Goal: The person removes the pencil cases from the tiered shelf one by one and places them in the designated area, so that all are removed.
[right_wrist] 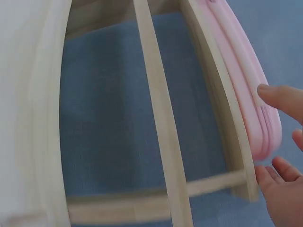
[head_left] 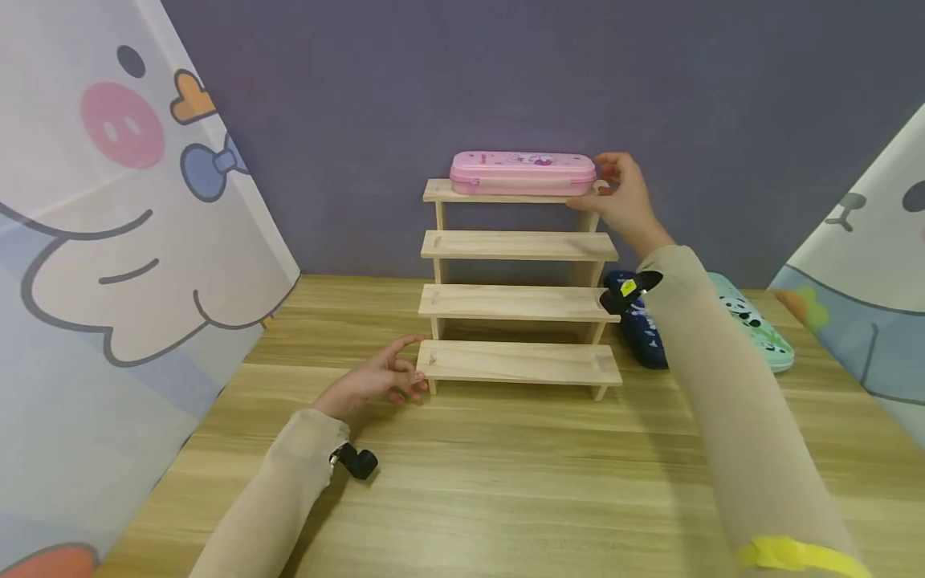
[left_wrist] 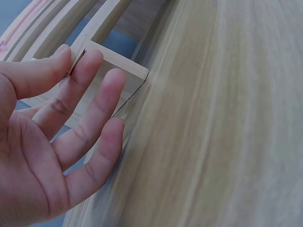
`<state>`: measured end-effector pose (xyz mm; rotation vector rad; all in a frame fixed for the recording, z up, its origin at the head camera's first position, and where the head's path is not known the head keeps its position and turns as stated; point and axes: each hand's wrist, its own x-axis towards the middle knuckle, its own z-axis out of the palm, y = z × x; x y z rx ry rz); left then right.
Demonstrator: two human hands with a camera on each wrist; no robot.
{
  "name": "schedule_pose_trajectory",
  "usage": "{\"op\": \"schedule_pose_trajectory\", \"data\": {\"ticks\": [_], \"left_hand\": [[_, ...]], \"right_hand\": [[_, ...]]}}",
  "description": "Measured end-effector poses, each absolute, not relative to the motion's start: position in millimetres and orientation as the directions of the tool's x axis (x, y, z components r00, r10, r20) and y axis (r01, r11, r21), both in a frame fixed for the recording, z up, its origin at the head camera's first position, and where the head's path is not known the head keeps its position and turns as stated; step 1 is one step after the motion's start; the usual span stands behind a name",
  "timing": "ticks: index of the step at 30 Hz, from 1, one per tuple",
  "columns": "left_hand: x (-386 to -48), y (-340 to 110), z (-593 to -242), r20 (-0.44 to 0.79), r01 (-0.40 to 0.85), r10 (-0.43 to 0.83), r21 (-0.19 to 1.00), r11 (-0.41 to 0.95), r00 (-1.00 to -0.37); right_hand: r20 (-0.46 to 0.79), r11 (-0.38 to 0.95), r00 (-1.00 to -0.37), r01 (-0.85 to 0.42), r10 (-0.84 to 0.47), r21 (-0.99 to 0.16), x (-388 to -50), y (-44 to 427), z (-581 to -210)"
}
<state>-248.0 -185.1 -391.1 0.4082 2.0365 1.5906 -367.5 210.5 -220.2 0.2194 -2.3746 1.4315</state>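
A pink pencil case (head_left: 523,172) lies lengthwise on the top step of a four-tier wooden display stand (head_left: 520,361). At the case's right end is my right hand (head_left: 627,201), fingers spread and loosely bent. In the right wrist view one fingertip overlaps the end of the case, and other fingers are by the end of the top board; contact is hard to tell. My left hand (head_left: 376,376) holds the left end of the lowest step, with one finger at its back edge and the thumb at its front edge. The remaining fingers are loosely bent beside the board.
To the right of the stand lie a dark blue pencil case (head_left: 643,333), partly hidden by the right sleeve, and a mint green panda case (head_left: 755,321). The wooden table (head_left: 462,482) meets a grey back wall (head_left: 347,120). Cartoon-printed panels (head_left: 65,241) rise at both sides.
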Motion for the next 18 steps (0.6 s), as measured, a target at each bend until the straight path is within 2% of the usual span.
{"op": "schedule_pose_trajectory", "data": {"ticks": [4,12,18], "left_hand": [[-247.0,-186.8,-392.0,-0.207,-0.084,0.534,0.966,0.246,-0.820],[-245.8,-184.7,-390.2,-0.206,-0.085,0.540,0.967,0.241,-0.816],[-246.7,-184.6,-391.3,-0.206,-0.085,0.539,0.967,0.240,-0.817]], "right_hand": [[0.387,0.485,-0.922,-0.325,0.030,-0.812,-372.4,196.7,-217.0],[0.319,0.513,-0.948,-0.279,-0.012,-0.812,-373.2,191.1,-212.9],[0.338,0.515,-0.941,-0.284,0.012,-0.809,-373.9,190.6,-216.0]]}}
